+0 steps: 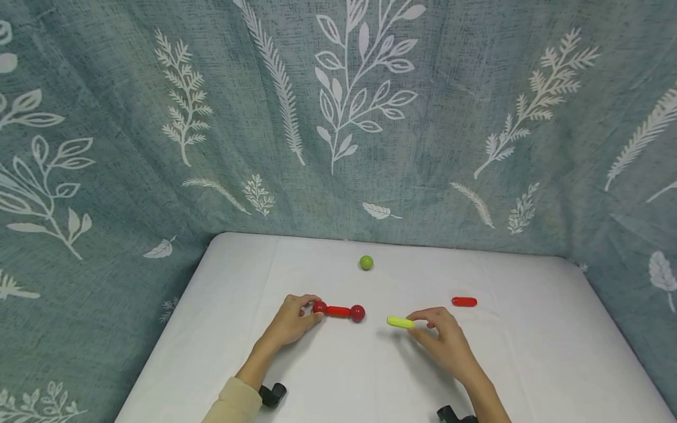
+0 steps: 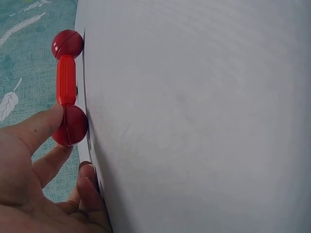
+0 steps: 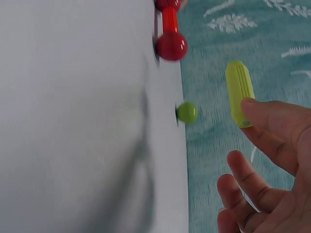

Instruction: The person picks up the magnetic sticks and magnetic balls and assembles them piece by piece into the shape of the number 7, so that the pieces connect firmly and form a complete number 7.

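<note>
My left hand pinches the near red ball of a dumbbell-shaped piece between thumb and fingers. A ridged red rod joins that ball to a second red ball on the right, all lying on the white table. Over the table to the right, my right hand holds a yellow-green rod by one end, between thumb and index finger. The other fingers of this hand are spread apart. The rod's free end points left toward the red piece, with a gap between them.
A green ball sits farther back on the white table. A loose red rod lies behind my right hand. Teal cloth with white leaf prints hangs behind the table and along its sides.
</note>
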The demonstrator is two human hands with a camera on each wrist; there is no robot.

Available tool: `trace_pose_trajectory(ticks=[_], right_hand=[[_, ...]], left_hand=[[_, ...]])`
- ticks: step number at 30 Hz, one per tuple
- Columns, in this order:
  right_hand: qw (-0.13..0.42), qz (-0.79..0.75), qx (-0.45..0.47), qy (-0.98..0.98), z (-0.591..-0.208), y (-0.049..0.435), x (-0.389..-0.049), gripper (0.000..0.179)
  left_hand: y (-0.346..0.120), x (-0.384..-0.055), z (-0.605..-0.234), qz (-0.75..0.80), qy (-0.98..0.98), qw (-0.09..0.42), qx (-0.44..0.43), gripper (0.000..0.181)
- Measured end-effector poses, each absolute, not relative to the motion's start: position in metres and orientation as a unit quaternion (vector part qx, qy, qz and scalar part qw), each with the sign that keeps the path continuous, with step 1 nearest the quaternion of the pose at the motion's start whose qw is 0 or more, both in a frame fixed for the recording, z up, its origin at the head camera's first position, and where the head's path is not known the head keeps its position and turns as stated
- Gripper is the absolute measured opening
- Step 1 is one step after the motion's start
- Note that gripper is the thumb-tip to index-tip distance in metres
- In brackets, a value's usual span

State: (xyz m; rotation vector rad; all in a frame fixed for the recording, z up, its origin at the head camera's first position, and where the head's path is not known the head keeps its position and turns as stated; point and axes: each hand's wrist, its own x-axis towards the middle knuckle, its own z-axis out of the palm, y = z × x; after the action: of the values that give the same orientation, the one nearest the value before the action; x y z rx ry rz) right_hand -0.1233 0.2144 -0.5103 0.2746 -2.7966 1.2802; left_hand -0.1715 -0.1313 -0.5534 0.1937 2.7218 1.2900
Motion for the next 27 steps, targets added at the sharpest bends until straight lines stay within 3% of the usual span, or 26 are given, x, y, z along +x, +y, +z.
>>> trace_pose_trajectory(ticks=[14, 27], right_hand=[[-0.012, 0.452, 0.133, -0.882, -0.52, 0.153, -0.12, 0.031], [-0.068, 0.448, 0.211, -0.866, -0.54, 0.106, -0.121, 0.02]], left_hand=[[-0.129, -0.17, -0.552, 0.418, 0.905, 0.062, 0.049, 0.039], [-0.131, -0.169, -0.551, 0.417, 0.905, 0.065, 0.054, 0.039]])
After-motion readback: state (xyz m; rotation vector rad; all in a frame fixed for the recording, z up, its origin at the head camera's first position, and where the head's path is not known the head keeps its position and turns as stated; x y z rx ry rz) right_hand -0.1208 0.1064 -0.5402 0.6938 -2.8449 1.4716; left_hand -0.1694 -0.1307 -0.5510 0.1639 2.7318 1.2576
